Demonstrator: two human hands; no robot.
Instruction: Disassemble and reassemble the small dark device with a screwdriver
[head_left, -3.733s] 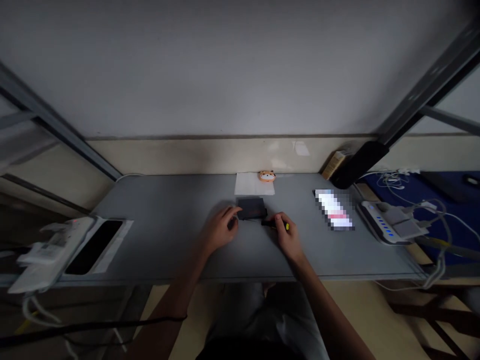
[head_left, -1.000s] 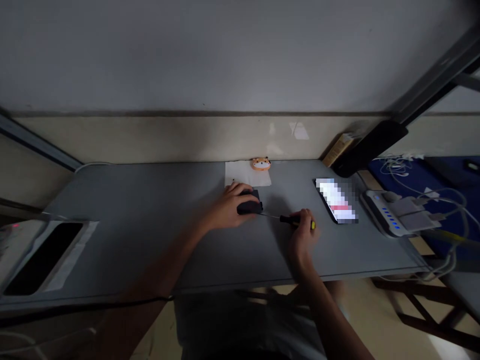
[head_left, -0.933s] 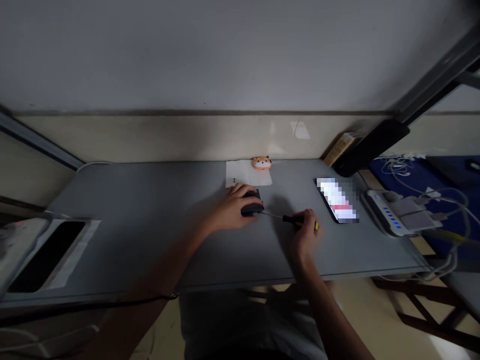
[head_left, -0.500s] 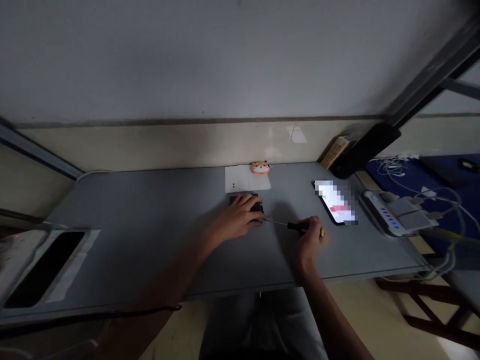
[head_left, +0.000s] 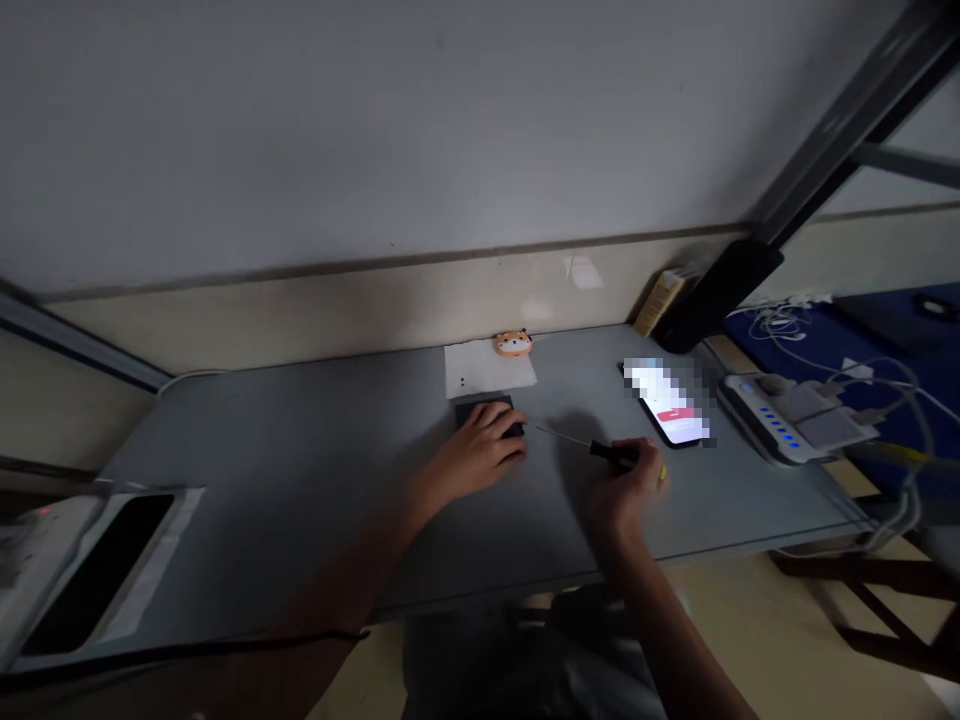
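Note:
A small dark box-like object [head_left: 466,408] lies on the grey desk [head_left: 315,450], just in front of a white paper [head_left: 472,368]. My left hand [head_left: 484,448] is closed over it, fingers wrapped round its right part and hiding much of it. To the right, my right hand [head_left: 634,485] grips the black handle of a screwdriver [head_left: 604,450]. The screwdriver's thin shaft points left, its tip a short way from the dark object and not touching it. Two tiny dark bits [head_left: 462,382] rest on the paper, and an orange animal-faced case [head_left: 514,344] sits at its back edge.
A lit phone [head_left: 671,405] lies right of my hands, beside a white power strip [head_left: 780,420] with plugs and cables. A black cylinder [head_left: 720,295] and small box [head_left: 660,302] stand behind. Another dark phone [head_left: 101,570] is at the left.
The screwdriver in my right hand has moved right, its tip drawing away from the dark object. My left hand stays on that object, its fingers drawn in. The camera view has tilted slightly.

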